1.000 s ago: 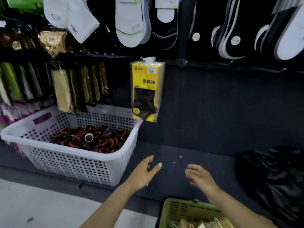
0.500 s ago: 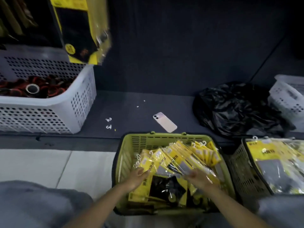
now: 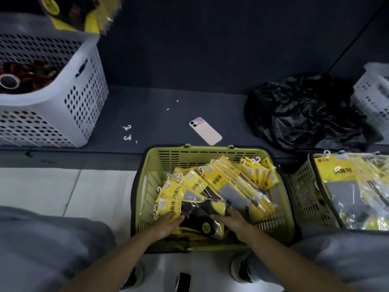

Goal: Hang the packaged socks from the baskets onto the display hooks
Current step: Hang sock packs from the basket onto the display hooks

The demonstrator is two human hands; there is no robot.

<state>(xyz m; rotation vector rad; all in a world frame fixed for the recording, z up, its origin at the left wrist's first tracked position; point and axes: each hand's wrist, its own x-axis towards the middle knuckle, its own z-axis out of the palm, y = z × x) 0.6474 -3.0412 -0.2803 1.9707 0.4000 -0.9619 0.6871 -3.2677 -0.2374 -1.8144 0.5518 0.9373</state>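
**Both hands in the green basket, on the nearest sock pack**

The front pack (image 3: 200,216) (yellow card, dark sock behind clear film) lies flat at the near end of the green basket (image 3: 210,149), on top of other packs. The left hand (image 3: 166,224) holds its left edge, the grip closed on the yellow card. The right hand (image 3: 233,220) rests on its right edge; whether those fingers curl round the pack or only lie on it cannot be told.

Behind it, more packaged socks (image 3: 223,184) fan toward the far wall of the basket, their white hooks pointing up and left. The basket stands on the pale floor against a dark low ledge (image 3: 151,114).

To the right, a second basket (image 3: 303,197) holds the same yellow packs. On the ledge lie a pink phone (image 3: 205,131), face down, and two loose white hooks (image 3: 127,131), with a crumpled black plastic bag (image 3: 305,114) well to the right. A white perforated basket (image 3: 80,91) stands at the left end of the ledge, and one yellow pack (image 3: 77,13) hangs above it.
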